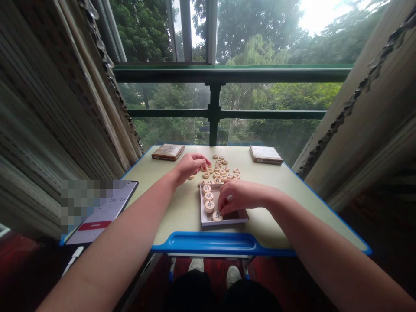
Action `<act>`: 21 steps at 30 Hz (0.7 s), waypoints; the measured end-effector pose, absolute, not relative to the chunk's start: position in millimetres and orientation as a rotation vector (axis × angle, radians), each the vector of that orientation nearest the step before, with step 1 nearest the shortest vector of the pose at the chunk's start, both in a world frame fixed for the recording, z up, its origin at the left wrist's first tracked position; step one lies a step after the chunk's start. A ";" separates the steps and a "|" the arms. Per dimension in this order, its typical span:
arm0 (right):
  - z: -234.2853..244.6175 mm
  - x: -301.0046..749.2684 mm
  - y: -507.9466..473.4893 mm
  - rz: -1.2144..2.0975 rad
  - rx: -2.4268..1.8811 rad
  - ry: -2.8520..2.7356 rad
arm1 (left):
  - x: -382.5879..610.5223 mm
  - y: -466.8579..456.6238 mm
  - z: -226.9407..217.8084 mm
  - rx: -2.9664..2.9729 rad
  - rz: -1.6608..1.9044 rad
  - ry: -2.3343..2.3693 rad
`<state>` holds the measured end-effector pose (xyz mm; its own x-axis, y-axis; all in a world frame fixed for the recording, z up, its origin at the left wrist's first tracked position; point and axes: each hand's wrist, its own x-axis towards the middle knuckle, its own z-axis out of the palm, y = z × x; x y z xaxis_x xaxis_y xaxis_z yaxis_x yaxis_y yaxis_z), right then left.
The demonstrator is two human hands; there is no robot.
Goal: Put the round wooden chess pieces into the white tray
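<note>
Several round wooden xiangqi pieces [222,171] with printed characters lie loosely grouped on the table. My left hand [193,164] reaches to the near-left side of this group, its curled fingers closed on a xiangqi piece [205,169] they partly hide. A shallow open cardboard box [224,222] stands in front of the group, with a column of pieces [209,196] along its left wall. Inside the box, my right hand [235,196] pinches a xiangqi piece [217,216] at the near-left corner. The hand covers part of the box floor.
Two flat boxes, one at the back left [168,151] and one at the back right [265,154], rest on the table [286,208]. A tablet [107,212] lies at the left edge. A blue tray lip [212,243] runs along the front. Curtains flank the window.
</note>
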<state>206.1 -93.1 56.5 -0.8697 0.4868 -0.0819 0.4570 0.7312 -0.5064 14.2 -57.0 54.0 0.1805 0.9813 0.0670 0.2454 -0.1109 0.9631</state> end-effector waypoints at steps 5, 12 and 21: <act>55.8 201.4 -96.6 0.764 -0.774 -2.875 | 14.5 -53.7 50.4 1.555 1.004 1.217; 51.4 196.1 -95.8 0.625 -0.669 -2.872 | 14.7 -53.5 49.4 1.599 0.961 1.270; 61.8 201.3 -96.1 0.593 -0.724 -2.806 | 9.1 -46.9 45.6 1.769 1.038 1.403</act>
